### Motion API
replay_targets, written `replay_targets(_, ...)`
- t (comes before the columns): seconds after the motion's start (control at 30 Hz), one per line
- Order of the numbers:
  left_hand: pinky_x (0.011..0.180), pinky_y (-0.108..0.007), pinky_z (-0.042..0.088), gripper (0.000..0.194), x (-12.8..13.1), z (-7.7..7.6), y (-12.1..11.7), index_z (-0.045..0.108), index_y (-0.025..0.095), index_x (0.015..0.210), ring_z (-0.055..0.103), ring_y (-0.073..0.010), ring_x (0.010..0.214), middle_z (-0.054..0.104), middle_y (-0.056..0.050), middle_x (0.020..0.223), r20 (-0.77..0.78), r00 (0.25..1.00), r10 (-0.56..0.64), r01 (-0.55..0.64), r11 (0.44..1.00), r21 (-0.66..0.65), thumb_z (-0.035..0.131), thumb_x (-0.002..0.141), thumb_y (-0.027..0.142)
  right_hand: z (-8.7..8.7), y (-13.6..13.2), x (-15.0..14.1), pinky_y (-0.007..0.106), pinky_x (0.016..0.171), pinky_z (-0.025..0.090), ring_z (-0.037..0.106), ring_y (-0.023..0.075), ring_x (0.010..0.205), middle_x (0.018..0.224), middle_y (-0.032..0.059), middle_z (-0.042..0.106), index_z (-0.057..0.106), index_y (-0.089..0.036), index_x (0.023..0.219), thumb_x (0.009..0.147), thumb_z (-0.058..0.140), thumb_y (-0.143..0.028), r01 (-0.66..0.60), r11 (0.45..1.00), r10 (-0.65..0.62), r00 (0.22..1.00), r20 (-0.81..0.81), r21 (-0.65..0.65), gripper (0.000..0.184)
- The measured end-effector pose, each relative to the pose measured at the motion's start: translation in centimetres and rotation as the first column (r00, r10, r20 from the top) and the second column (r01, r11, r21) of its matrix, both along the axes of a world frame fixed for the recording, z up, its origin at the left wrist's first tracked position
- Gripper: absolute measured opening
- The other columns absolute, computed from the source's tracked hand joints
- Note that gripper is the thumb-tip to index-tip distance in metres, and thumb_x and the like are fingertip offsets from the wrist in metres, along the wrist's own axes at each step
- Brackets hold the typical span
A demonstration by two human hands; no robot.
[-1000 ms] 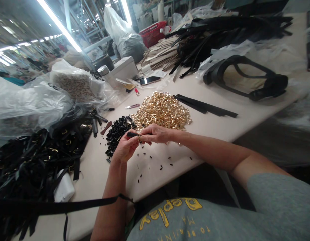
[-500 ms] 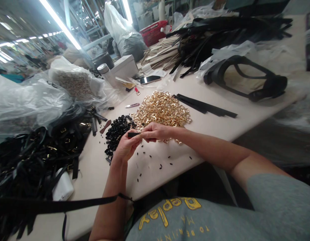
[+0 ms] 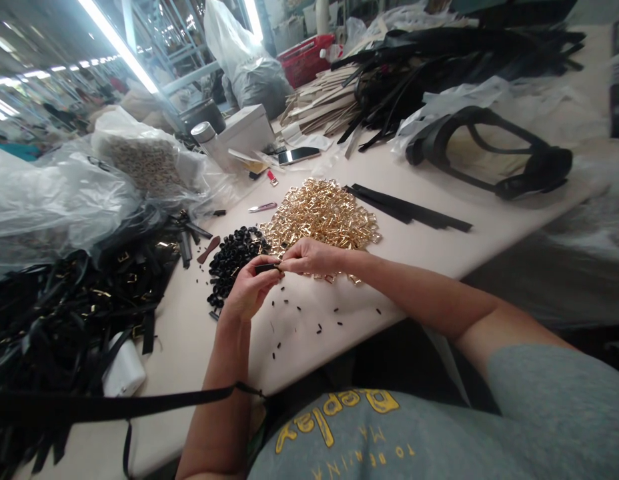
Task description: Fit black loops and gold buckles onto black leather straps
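My left hand [image 3: 249, 285] is closed around a short black strap [image 3: 265, 268], whose flat end shows between thumb and fingers. Fingertips of my right hand [image 3: 308, 258] pinch at the strap's right end, where a bit of gold shows, perhaps a buckle; the fingers mostly hide it. Both hands meet just above the table. Behind them lies a heap of gold buckles [image 3: 323, 215]. Beside my left hand is a pile of small black loops [image 3: 234, 257]. Little black bits [image 3: 319, 329] are scattered on the table in front of the hands.
Two long black strips [image 3: 409, 208] lie right of the buckles. Farther back are small snips [image 3: 262, 207], a phone [image 3: 298, 155] and a metal flask [image 3: 205, 137]. Finished-looking black straps [image 3: 79, 313] heap up at left. A black headset-like frame [image 3: 489, 153] rests on plastic at right.
The hands stay together at nearly the same spot. The strap appears slightly turned between them, and a gold glint now shows at its right end. The view has shifted a little.
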State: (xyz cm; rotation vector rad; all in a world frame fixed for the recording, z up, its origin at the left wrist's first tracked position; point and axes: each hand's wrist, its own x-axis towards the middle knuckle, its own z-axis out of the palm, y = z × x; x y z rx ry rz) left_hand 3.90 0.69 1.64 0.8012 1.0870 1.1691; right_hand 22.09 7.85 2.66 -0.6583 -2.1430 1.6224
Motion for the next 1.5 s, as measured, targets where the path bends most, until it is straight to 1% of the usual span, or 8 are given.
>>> replay_targets(0.23, 0.052, -0.014, 0.046, 0.030, 1.2, -0.4, 0.5, 0.065, 0.013, 0.074, 0.059, -0.0072, 0.055, 0.064, 0.000, 0.064, 0.053, 0.985, 0.164, -0.163, 0.986, -0.028, 0.086, 0.055, 0.020, 0.0, -0.4, -0.2, 0.022, 0.054, 0.024, 0.039, 0.0069, 0.055, 0.055, -0.0042, 0.043, 0.055, -0.013, 0.060, 0.079, 0.050, -0.024, 0.090, 0.920, -0.126, 0.990, 0.068, 0.382, 0.022)
replay_targets(0.4, 0.055, -0.011, 0.047, 0.027, 1.7, -0.7, 0.8, 0.066, 0.013, 0.075, 0.059, -0.0050, 0.059, 0.065, 0.000, 0.071, 0.158, 0.965, 0.207, -0.205, 0.978, -0.028, 0.084, 0.055, 0.016, -0.1, -0.7, -0.4, 0.023, 0.054, 0.022, 0.034, 0.0065, 0.053, 0.053, -0.0042, 0.039, 0.050, -0.014, 0.055, 0.084, 0.051, -0.028, 0.179, 0.852, -0.242, 0.968, 0.067, 0.491, 0.032)
replay_targets(0.47, 0.054, -0.010, 0.047, 0.026, 1.5, -0.7, 0.9, 0.067, 0.012, 0.076, 0.059, -0.0046, 0.061, 0.066, 0.000, 0.073, 0.176, 0.960, 0.219, -0.217, 0.976, -0.032, 0.084, 0.057, 0.015, -0.2, -0.6, -0.5, 0.023, 0.054, 0.021, 0.034, 0.0067, 0.052, 0.052, -0.0043, 0.038, 0.050, -0.014, 0.055, 0.086, 0.051, -0.031, 0.204, 0.849, -0.259, 0.965, 0.048, 0.487, 0.035)
replay_targets(0.6, 0.049, -0.009, 0.043, 0.031, 0.6, -0.5, 1.1, 0.066, 0.012, 0.078, 0.057, -0.0038, 0.059, 0.064, 0.001, 0.072, 0.151, 0.953, 0.262, -0.262, 0.965, -0.022, 0.087, 0.055, 0.015, -0.3, -0.3, -0.4, 0.021, 0.054, 0.026, 0.040, 0.0070, 0.051, 0.055, -0.0040, 0.049, 0.060, -0.013, 0.070, 0.086, 0.051, -0.029, 0.158, 0.948, -0.176, 0.983, 0.043, 0.276, 0.024)
replay_targets(0.7, 0.047, -0.010, 0.041, 0.034, 0.1, -0.4, 1.1, 0.067, 0.012, 0.077, 0.057, -0.0045, 0.058, 0.063, 0.001, 0.069, 0.112, 0.952, 0.286, -0.288, 0.958, 0.006, 0.089, 0.051, 0.016, -0.1, -0.2, -0.3, 0.020, 0.055, 0.030, 0.045, 0.0072, 0.052, 0.059, -0.0026, 0.056, 0.062, -0.012, 0.071, 0.083, 0.051, -0.019, 0.099, 0.978, -0.116, 0.990, 0.084, 0.184, 0.018)
replay_targets(1.07, 0.044, -0.011, 0.040, 0.032, 1.2, -0.7, 1.1, 0.067, 0.011, 0.075, 0.059, -0.0055, 0.057, 0.065, -0.001, 0.069, 0.091, 0.954, 0.285, -0.285, 0.958, -0.014, 0.089, 0.052, 0.019, -0.4, -0.3, -0.8, 0.021, 0.058, 0.028, 0.043, 0.0089, 0.057, 0.059, -0.0026, 0.054, 0.063, -0.012, 0.075, 0.085, 0.050, -0.016, 0.135, 0.926, -0.158, 0.987, 0.036, 0.353, 0.016)
replay_targets(1.3, 0.053, -0.012, 0.046, 0.033, 1.2, -1.1, 1.0, 0.067, 0.013, 0.074, 0.063, -0.0083, 0.065, 0.070, -0.003, 0.079, 0.051, 0.954, 0.297, -0.296, 0.955, -0.021, 0.090, 0.051, 0.022, -0.9, -0.3, -0.9, 0.020, 0.060, 0.030, 0.047, 0.0077, 0.058, 0.062, -0.0020, 0.056, 0.063, -0.012, 0.073, 0.087, 0.057, -0.019, 0.214, 0.920, -0.220, 0.975, -0.017, 0.328, 0.017)
replay_targets(1.5, 0.050, -0.014, 0.044, 0.037, 1.5, -0.9, 1.0, 0.064, 0.014, 0.074, 0.055, -0.0047, 0.051, 0.063, 0.003, 0.064, -0.021, 0.932, 0.363, -0.361, 0.931, 0.062, 0.090, 0.050, 0.025, -0.5, -0.5, -0.6, 0.021, 0.057, 0.027, 0.042, 0.0069, 0.055, 0.057, -0.0040, 0.050, 0.061, -0.012, 0.071, 0.086, 0.058, -0.024, 0.255, 0.917, -0.257, 0.966, -0.034, 0.307, 0.019)
